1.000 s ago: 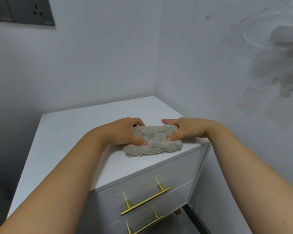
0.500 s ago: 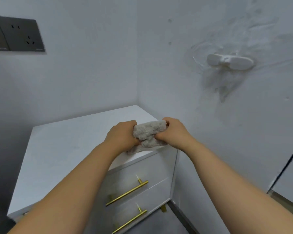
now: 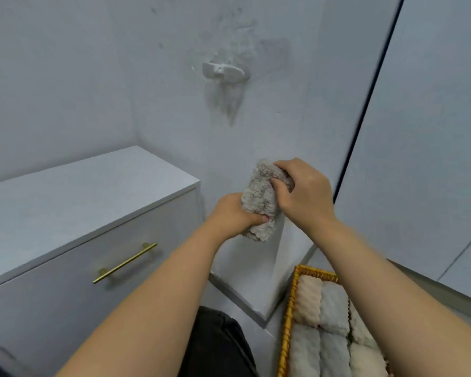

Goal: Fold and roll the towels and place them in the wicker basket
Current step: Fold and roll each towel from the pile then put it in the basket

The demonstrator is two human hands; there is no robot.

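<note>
i hold the towel (image 3: 259,198) in the air, past the tabletop's (image 3: 79,194) right edge and near the wall (image 3: 174,110). my left hand (image 3: 233,214) grips its lower end and my right hand (image 3: 303,195) grips its top. low at my right, the basket (image 3: 287,322) holds rows of rolled towels (image 3: 333,311), tightly packed.

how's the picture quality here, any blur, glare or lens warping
Head view: light soft and even, no glare; slightly soft overall, the brass handle smeared; the wide lens bows the dark wall seam; the grey towel in the left hand and right hand reads fine; the wicker basket is cropped at the bottom edge.
</note>
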